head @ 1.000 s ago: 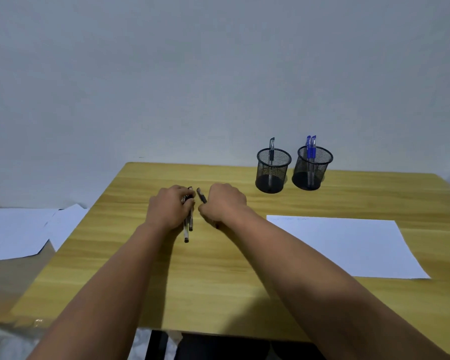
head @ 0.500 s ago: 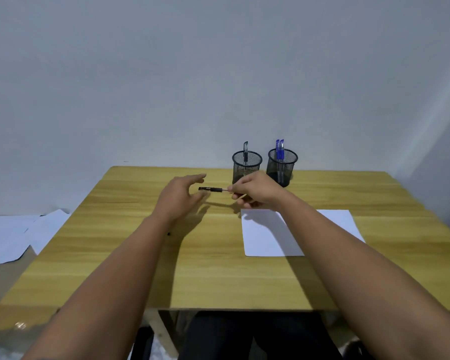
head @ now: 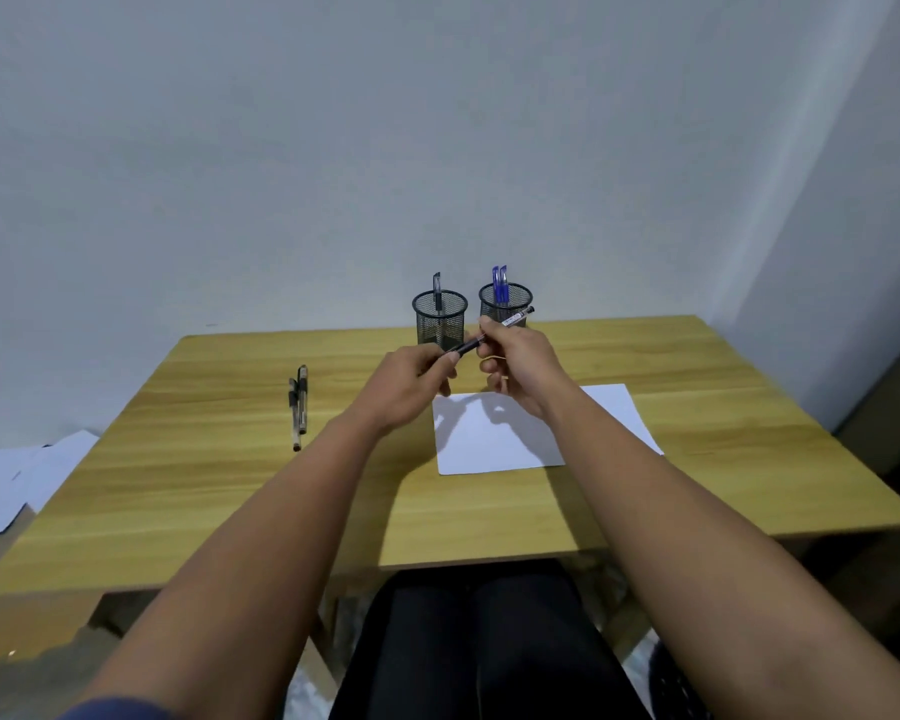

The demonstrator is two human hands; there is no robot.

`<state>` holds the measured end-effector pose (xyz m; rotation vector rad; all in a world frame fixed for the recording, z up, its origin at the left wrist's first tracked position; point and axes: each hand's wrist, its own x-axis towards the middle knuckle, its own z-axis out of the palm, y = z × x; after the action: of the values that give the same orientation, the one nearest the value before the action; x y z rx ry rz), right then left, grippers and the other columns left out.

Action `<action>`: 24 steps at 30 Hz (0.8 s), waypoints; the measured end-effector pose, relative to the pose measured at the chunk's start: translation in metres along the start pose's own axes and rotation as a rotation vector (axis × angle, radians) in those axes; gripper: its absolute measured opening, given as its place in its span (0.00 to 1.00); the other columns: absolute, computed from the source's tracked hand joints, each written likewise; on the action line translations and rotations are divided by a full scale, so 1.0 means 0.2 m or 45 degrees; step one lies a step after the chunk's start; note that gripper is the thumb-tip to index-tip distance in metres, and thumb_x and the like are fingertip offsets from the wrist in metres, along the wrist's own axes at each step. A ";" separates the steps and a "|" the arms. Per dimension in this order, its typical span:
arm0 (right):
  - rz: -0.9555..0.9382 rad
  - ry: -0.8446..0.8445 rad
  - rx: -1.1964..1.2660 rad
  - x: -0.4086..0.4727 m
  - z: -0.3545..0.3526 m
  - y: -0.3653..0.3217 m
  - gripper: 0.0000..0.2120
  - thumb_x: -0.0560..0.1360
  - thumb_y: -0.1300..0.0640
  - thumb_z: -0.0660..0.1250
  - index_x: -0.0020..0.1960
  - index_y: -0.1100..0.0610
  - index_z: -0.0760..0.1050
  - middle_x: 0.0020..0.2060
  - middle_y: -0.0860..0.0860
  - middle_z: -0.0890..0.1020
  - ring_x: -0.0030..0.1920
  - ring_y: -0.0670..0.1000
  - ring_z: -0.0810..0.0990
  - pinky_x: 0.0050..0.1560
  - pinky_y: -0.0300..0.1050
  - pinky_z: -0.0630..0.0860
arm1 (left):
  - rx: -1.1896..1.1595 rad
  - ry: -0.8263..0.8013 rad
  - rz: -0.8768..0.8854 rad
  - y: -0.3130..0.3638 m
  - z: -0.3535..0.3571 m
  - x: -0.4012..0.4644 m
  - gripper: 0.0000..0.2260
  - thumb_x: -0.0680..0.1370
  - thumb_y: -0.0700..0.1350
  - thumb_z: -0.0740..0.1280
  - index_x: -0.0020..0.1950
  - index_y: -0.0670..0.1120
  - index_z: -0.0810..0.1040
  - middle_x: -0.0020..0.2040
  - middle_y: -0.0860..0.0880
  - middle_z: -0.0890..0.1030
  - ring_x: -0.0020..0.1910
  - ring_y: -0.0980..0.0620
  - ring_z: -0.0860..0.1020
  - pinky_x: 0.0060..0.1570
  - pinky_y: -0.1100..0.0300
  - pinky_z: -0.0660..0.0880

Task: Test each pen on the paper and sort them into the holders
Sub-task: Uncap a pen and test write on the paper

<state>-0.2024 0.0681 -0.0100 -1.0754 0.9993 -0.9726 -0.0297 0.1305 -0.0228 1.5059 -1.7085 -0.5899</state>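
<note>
Both hands hold one black pen in the air above the far edge of the white paper. My right hand grips its barrel, and my left hand pinches the dark cap end. Two more pens lie side by side on the table to the left. At the back stand two black mesh holders: the left holder has one black pen, the right holder has two blue pens.
The wooden table ends near my lap at the bottom. Loose white sheets lie on the floor to the left. A plain wall rises close behind the holders.
My right hand lifted one pen from the group at the left and carried it right, above the paper. My left hand left the remaining pens and took hold of its cap end.
</note>
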 end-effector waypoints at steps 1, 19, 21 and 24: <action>-0.008 0.023 -0.008 -0.01 0.01 0.00 0.13 0.86 0.51 0.66 0.46 0.57 0.81 0.30 0.48 0.75 0.27 0.45 0.70 0.25 0.36 0.66 | -0.024 -0.028 -0.011 0.01 0.02 0.00 0.17 0.84 0.54 0.61 0.41 0.45 0.77 0.35 0.50 0.84 0.35 0.53 0.77 0.40 0.54 0.71; -0.024 0.810 0.083 0.27 -0.37 -0.10 0.17 0.85 0.52 0.60 0.39 0.56 0.74 0.28 0.52 0.73 0.20 0.49 0.65 0.24 0.36 0.60 | 0.192 -0.062 -0.309 -0.29 -0.11 -0.02 0.20 0.84 0.56 0.60 0.39 0.46 0.77 0.36 0.49 0.80 0.37 0.50 0.77 0.45 0.50 0.75; -0.139 0.696 0.006 0.27 -0.38 -0.07 0.17 0.84 0.51 0.67 0.38 0.55 0.75 0.26 0.50 0.74 0.20 0.48 0.68 0.22 0.36 0.63 | 0.597 0.035 -0.281 -0.37 -0.12 -0.01 0.16 0.82 0.57 0.59 0.46 0.52 0.82 0.42 0.52 0.80 0.44 0.47 0.79 0.47 0.50 0.74; -0.222 0.549 -0.106 0.24 -0.35 0.01 0.15 0.82 0.55 0.72 0.38 0.55 0.74 0.26 0.50 0.76 0.20 0.45 0.72 0.22 0.35 0.66 | 1.036 0.056 -0.248 -0.41 -0.07 0.03 0.15 0.83 0.56 0.58 0.57 0.54 0.83 0.50 0.48 0.76 0.52 0.44 0.77 0.54 0.44 0.72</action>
<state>-0.2575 0.0059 -0.0326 -1.0561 1.3193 -1.3514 0.0323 0.1109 -0.0750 2.2332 -1.8806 0.0873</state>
